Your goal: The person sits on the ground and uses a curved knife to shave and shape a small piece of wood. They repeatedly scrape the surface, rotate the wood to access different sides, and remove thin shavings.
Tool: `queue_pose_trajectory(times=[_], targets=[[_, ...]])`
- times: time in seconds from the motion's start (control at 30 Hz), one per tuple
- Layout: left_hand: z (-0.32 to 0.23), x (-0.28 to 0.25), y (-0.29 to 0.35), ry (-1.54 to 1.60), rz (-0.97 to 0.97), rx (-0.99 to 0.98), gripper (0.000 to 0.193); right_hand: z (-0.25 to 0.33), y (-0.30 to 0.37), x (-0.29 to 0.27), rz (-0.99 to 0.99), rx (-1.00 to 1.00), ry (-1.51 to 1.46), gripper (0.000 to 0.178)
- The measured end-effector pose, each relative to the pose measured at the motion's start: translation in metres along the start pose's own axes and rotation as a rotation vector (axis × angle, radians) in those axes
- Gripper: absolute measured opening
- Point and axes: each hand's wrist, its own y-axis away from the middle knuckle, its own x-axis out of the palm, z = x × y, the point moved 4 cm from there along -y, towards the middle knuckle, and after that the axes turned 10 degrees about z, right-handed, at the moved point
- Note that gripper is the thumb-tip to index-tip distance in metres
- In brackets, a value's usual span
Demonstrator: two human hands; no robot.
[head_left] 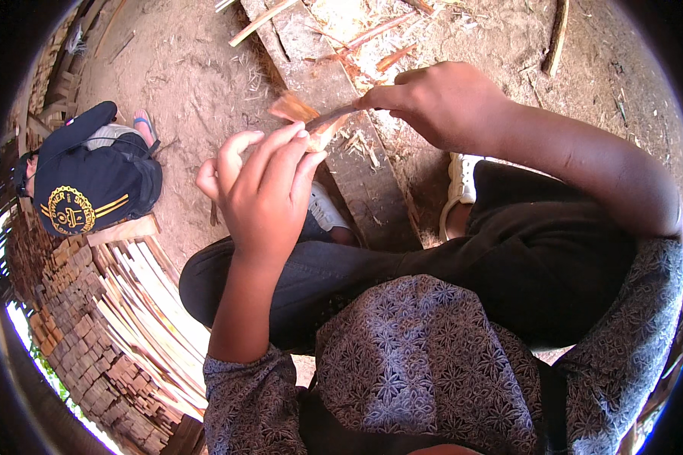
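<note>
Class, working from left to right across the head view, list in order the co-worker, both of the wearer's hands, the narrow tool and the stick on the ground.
Co-worker in a black jacket with yellow print, bare left hand, narrow dark tool, bare right hand, long brown stick.

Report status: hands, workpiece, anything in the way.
Right hand closed on dark narrow tool. Left hand at wood piece, fingertips by tool's far end. Wood piece partly hidden by tool and fingers; shavings on plank beneath.

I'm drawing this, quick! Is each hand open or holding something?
Left hand: pinching a wood piece, some fingers spread.
Right hand: closed on a dark, thin tool.
</note>
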Motion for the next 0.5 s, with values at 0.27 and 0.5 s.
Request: queue_pose_trajectory(times=[0.27, 0.5], targets=[[-0.017, 0.0, 0.007, 0.044, 0.042, 0.078, 0.016, 0.003, 0.02, -0.018, 0.334, 0.087, -0.506, 0.024], [-0.016, 0.012, 0.005, 0.291, 0.003, 0.14, 0.024, 0.006, 0.006, -0.008, 0.293, 0.079, -0.06, 0.028]])
